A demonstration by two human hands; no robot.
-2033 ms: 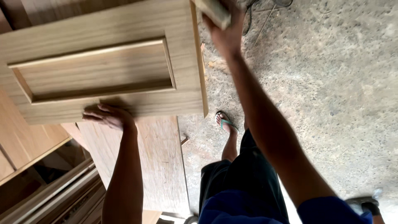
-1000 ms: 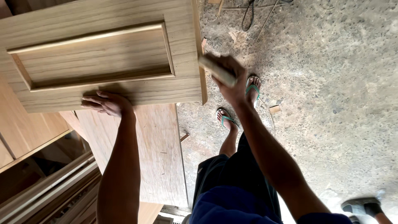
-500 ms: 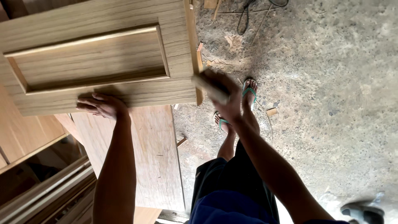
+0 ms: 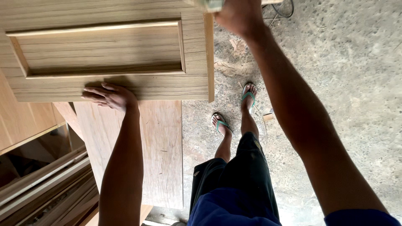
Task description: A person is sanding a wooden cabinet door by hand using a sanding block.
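- Head view, only one there is: left hand (image 4: 109, 96) is flat on the near rail of the wooden door panel (image 4: 104, 50), fingers spread out and pressing down, not gripping anything, just pinning the panel in place.
- Right hand (image 4: 239, 16) is up at the far right edge of that panel, closed around a small pale block (image 4: 209, 5). Looks like a sanding block, but most of it is cut off by the top of the picture, so can't swear to it.
- What's changed: half a second ago that hand and block were down near the panel's near right corner, now they're way up the side edge. A couple of seconds back it was up high as well, so it reads as back-and-forth strokes along that edge, i.e. rubbing it down is well underway.
- Left hand has barely budged through all of it, and the panel hasn't moved either.
- Under the left forearm there's a plain board (image 4: 142, 155); left of it, stacked timber strips (image 4: 42, 184).
- Below the right arm: concrete floor (image 4: 343, 83) and feet in green flip-flops (image 4: 248, 95).
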